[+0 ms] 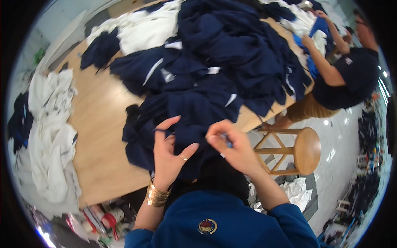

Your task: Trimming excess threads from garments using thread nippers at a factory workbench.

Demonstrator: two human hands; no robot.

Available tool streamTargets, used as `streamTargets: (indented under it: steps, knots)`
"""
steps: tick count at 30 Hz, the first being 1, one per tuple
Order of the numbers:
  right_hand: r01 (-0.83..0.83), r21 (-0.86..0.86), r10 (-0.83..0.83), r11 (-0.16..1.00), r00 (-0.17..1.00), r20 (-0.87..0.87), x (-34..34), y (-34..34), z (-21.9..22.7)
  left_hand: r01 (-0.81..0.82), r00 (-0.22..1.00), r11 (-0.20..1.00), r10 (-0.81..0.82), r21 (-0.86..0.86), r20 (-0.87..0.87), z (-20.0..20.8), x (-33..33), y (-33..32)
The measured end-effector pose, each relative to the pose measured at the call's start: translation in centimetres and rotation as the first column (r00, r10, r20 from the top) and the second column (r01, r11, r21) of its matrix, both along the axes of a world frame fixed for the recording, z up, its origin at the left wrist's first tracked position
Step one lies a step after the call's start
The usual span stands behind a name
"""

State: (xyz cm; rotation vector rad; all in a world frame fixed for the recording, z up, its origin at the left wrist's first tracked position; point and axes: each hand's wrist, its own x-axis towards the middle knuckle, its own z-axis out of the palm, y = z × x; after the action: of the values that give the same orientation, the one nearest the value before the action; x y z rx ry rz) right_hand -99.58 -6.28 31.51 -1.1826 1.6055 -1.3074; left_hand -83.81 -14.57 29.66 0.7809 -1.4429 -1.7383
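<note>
My left hand (168, 149) is over the near part of a navy garment (182, 107), thumb and index finger spread wide and the other fingers bent. A thin dark strip, perhaps cord or cloth, crosses its index finger. To its right, my right hand (231, 144) is closed in a pinch, with a small bluish thing partly showing among the fingers. What that thing is, I cannot make out. The garment lies crumpled at the table's near edge, below both hands.
A large heap of navy clothes (231, 37) covers the wooden table (95, 165), with white garments (149, 29) behind and more white cloth (51, 136) at left. A wooden stool (308, 151) stands at right. Beyond it a co-worker (345, 78) handles blue and white cloth.
</note>
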Motion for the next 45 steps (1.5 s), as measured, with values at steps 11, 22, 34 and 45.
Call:
streamTargets:
  steps: [11, 22, 34, 45]
  knots:
    - [-0.016, -0.2, -0.124, 0.98, 0.736, -0.666, 0.1, 0.9, -0.2, 0.017, 0.994, 0.999, -0.022, -0.05, -0.106, 0.3, 0.5, -0.7]
    - [-0.053, -0.221, -0.15, 0.974, 0.582, -0.799, 0.3, 0.7, -0.7, 0.048, 0.998, 0.989, -0.053, -0.142, -0.03, 0.5, 0.7, -0.4]
    - [-0.037, -0.24, -0.182, 0.97, 0.549, -0.816, 0.3, 0.2, -0.3, 0.087, 0.996, 0.993, -0.087, -0.076, 0.003, 0.7, 0.6, -0.9]
    - [-0.019, -0.076, -0.002, 0.997, 0.964, -0.266, 0.0, -0.1, -0.3, 0.025, 0.975, 0.992, 0.003, -0.124, 0.221, -0.3, 1.1, -0.7]
